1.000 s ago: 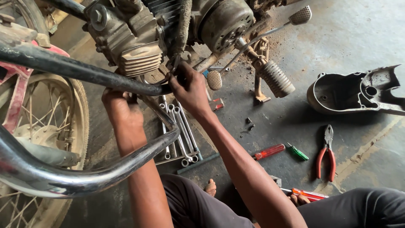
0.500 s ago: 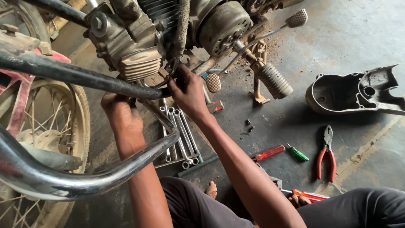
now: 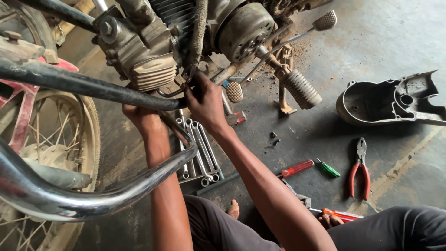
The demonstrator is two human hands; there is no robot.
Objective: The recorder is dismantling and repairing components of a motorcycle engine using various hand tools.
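Note:
I reach under a motorcycle engine [image 3: 153,51] with both hands. My right hand [image 3: 204,100] grips something small at the engine's underside, just behind a black frame tube [image 3: 83,86]; its fingers curl around the part, which stays mostly hidden. My left hand [image 3: 141,118] presses up against the same spot from below, half covered by the tube, so what it holds cannot be made out. A chrome crash bar [image 3: 116,193] curves across in front of my left forearm.
A set of spanners [image 3: 200,153] lies on the concrete floor beneath my arms. Red-handled pliers [image 3: 359,169], a red screwdriver [image 3: 297,168] and a green screwdriver [image 3: 329,168] lie to the right. A removed engine cover [image 3: 385,100] sits at far right. The spoked front wheel [image 3: 51,139] is left.
Both hands stay at the same spot under the engine. My right hand has shifted its grip slightly; the view has drifted a little.

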